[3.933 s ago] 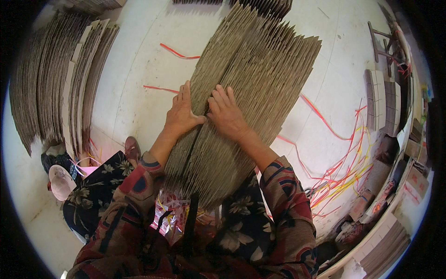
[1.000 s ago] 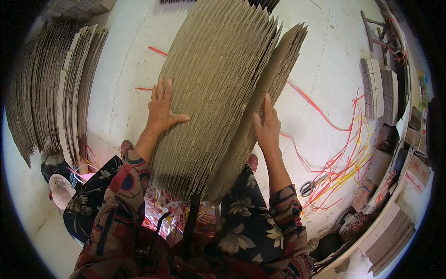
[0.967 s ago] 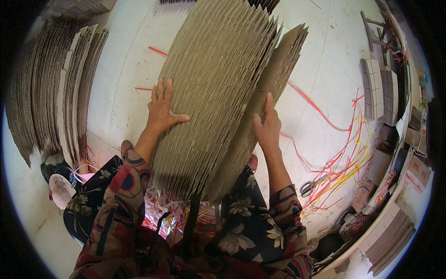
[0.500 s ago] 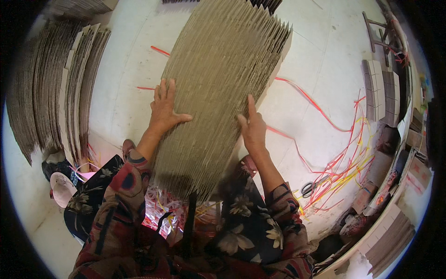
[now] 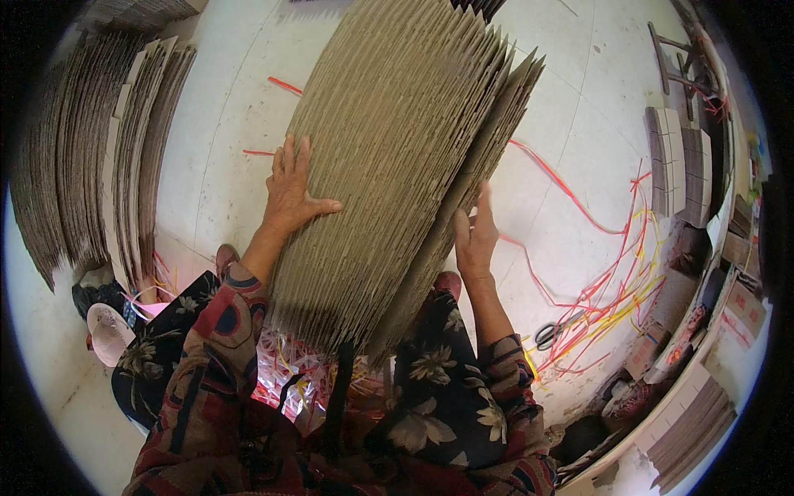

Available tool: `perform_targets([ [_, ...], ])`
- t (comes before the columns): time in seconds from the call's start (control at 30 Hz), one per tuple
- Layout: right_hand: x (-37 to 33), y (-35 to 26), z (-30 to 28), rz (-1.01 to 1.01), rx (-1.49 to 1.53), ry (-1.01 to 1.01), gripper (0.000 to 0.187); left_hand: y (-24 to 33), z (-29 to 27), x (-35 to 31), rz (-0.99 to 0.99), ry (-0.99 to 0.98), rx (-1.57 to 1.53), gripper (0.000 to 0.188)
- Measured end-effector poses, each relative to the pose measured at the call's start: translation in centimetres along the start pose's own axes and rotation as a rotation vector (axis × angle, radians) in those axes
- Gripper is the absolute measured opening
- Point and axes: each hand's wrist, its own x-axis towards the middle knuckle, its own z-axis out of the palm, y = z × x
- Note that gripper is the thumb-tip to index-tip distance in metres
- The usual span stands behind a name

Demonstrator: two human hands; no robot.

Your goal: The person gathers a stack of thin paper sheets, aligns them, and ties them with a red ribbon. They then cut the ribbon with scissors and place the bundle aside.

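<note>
A long stack of flattened brown cardboard pieces stands on edge in front of me, its edges facing up. My left hand lies on the stack's left side, fingers stretched out and thumb spread across the top. Beside the right side is my right hand, fingers extended and slightly blurred, thumb apart, at the outer face of a thin section. That section leans away from the main stack, leaving a dark gap. Red straps stick out beyond both sides of the stack on the pale floor.
More cardboard stacks stand at the left. Loose red and yellow straps lie at the right with black-handled scissors. Small cardboard bundles and a wooden frame are farther right. Strap scraps lie between my legs.
A thin section at the stack's right side has tipped outward to the right, opening a gap. My right hand has moved right with it; my left hand has barely moved.
</note>
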Motion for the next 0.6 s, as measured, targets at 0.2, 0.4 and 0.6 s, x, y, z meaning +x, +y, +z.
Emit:
perform_targets([
  [0.2, -1.0, 3.2, 0.8, 0.671, 0.868, -0.295, 0.102, -4.1, -0.6, 1.8, -0.167, -0.071, -0.886, 0.107],
  [0.4, -1.0, -1.7, 2.8, 0.762, 0.772, -0.412, 0.11, -3.4, -0.2, 2.1, -0.292, -0.502, -0.982, 0.079],
  [0.6, -1.4, -0.7, 2.9, 0.696, 0.879, -0.387, 0.096, -1.4, 0.6, 0.6, -0.261, -0.516, -1.073, 0.083],
])
